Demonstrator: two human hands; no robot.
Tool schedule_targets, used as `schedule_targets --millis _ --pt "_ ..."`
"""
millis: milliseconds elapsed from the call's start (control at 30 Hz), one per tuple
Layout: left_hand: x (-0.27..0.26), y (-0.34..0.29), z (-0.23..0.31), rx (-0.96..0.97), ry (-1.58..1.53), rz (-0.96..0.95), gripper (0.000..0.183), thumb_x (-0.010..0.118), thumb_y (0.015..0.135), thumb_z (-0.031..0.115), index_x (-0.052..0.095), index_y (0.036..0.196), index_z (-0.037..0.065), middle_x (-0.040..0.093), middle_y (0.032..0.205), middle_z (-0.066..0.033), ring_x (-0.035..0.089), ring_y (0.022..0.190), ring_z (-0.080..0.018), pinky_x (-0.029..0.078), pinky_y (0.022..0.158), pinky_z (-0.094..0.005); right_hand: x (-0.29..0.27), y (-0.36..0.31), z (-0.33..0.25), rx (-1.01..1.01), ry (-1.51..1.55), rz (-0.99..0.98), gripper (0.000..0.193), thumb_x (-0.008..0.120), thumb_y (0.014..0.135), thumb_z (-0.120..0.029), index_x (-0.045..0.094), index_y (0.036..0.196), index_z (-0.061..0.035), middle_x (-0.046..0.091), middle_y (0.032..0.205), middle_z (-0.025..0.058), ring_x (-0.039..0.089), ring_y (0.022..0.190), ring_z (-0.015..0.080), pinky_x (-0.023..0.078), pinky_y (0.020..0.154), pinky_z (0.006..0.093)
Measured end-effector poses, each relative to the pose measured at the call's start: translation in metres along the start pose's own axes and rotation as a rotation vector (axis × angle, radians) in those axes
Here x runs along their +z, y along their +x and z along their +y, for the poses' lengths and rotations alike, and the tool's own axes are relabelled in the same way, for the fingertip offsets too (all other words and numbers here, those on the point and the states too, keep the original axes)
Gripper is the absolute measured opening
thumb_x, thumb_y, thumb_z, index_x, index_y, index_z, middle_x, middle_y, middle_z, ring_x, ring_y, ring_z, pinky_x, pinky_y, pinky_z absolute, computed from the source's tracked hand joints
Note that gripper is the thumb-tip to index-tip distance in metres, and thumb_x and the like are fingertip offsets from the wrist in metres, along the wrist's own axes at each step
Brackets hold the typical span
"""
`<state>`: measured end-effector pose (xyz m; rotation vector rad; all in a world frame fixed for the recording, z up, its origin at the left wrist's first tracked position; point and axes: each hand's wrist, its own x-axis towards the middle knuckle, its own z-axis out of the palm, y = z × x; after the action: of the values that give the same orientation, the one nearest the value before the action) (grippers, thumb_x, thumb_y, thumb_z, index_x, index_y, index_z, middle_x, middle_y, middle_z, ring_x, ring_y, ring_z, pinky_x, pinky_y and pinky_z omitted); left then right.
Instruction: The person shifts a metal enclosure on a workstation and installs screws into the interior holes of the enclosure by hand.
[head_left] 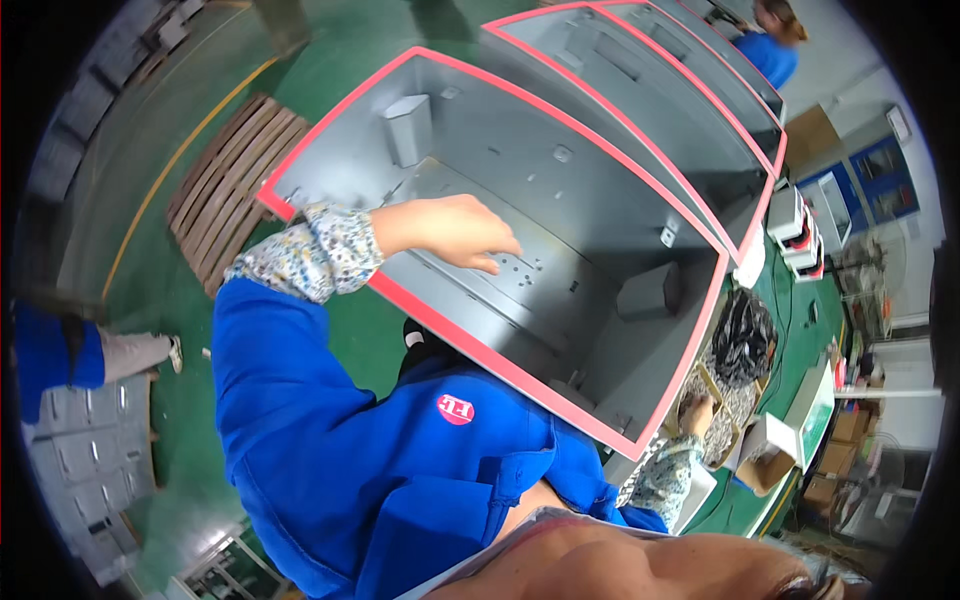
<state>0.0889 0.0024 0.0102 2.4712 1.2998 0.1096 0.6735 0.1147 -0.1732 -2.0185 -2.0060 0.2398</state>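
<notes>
My left hand [462, 232] reaches over the near rim of a grey metal cabinet shell [690, 322] that has a red edge strip. Its fingers stretch loosely to the right, thumb apart, and nothing shows in them. Just past the fingertips, several small dark hardware pieces [525, 270] lie scattered on the shell's inner floor. Out at the right, beyond the shell, my right hand [697, 414] is at an open cardboard box of small metal parts [733, 405]. How its fingers are set is hidden.
More red-edged grey shells [630, 85] stand behind. A black plastic bag [743, 340] sits beside the parts boxes on a green bench [812, 412]. At the left are a wooden pallet [235, 180] and a person's leg [135, 358]. A co-worker in blue [768, 58] is at the far right.
</notes>
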Motion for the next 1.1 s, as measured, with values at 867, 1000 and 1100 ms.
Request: schedule_targets --millis 867,1000,1100 --pt "-0.008 0.004 0.025 -0.129 -2.004 -0.082 0.05 0.028 0.091 0.043 0.046 0.112 0.002 0.055 0.099 -0.0121 0.054 0.093 -0.0209 0.044 0.081 -0.0339 -0.17 -0.067 -0.434 -1.158 0.258 -0.021 0.027 0.05 0.064 0.008 0.049 0.089 -0.0018 0.05 0.083 0.0128 0.053 0.076 0.0309 0.046 0.062 0.0348" --pt "-0.027 -0.013 0.038 -0.098 -2.334 0.143 0.043 0.029 0.091 0.039 0.05 0.101 0.003 0.056 0.096 -0.0102 0.052 0.095 -0.0222 0.041 0.086 -0.0373 -0.125 -0.075 -0.495 -1.432 0.096 0.04 0.027 0.055 0.062 -0.005 0.048 0.088 -0.0021 0.049 0.082 0.0103 0.054 0.075 0.0257 0.047 0.062 0.0327" --pt "-0.036 -0.034 0.025 -0.045 -2.342 0.331 0.032 0.031 0.09 0.031 0.051 0.089 0.007 0.055 0.094 -0.0068 0.049 0.098 -0.0187 0.038 0.088 -0.0369 -0.11 -0.071 -0.527 -1.491 0.039 0.117 0.029 0.056 0.063 -0.007 0.05 0.091 -0.0055 0.051 0.081 0.0056 0.055 0.073 0.0218 0.045 0.061 0.0307"
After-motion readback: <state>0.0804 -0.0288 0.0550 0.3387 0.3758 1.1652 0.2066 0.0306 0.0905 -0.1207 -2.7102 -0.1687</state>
